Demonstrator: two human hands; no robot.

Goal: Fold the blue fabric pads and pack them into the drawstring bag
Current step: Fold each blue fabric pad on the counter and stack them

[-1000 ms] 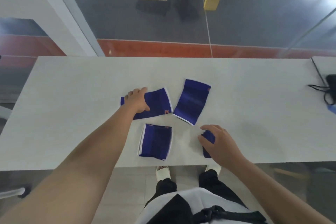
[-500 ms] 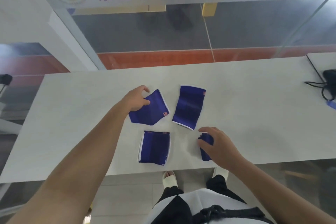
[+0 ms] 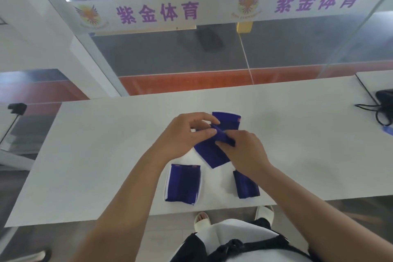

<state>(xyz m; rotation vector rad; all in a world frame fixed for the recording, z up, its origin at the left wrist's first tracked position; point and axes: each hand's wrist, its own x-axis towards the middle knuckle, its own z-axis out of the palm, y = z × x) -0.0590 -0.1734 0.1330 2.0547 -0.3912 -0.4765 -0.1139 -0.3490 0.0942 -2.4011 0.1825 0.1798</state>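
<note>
Both of my hands hold one blue fabric pad (image 3: 212, 154) above the white table (image 3: 95, 155). My left hand (image 3: 187, 134) pinches its upper edge and my right hand (image 3: 242, 151) grips the same bunched edge; the rest of the pad hangs down toward the table. Another blue pad (image 3: 227, 121) lies flat just behind my hands, partly hidden. A flat pad with white edging (image 3: 183, 184) lies near the front edge. A folded pad (image 3: 245, 186) rests to its right, below my right wrist. A black drawstring bag (image 3: 386, 100) sits at the far right.
A black cord (image 3: 376, 112) trails from the bag at the table's right end. A glass partition with a white banner (image 3: 191, 10) stands behind the table. A small black device on a stand (image 3: 17, 107) is off the left edge.
My left hand lifted the pad it was touching toward the centre. My right hand left the folded pad by the front edge and joined the left on the lifted pad.
</note>
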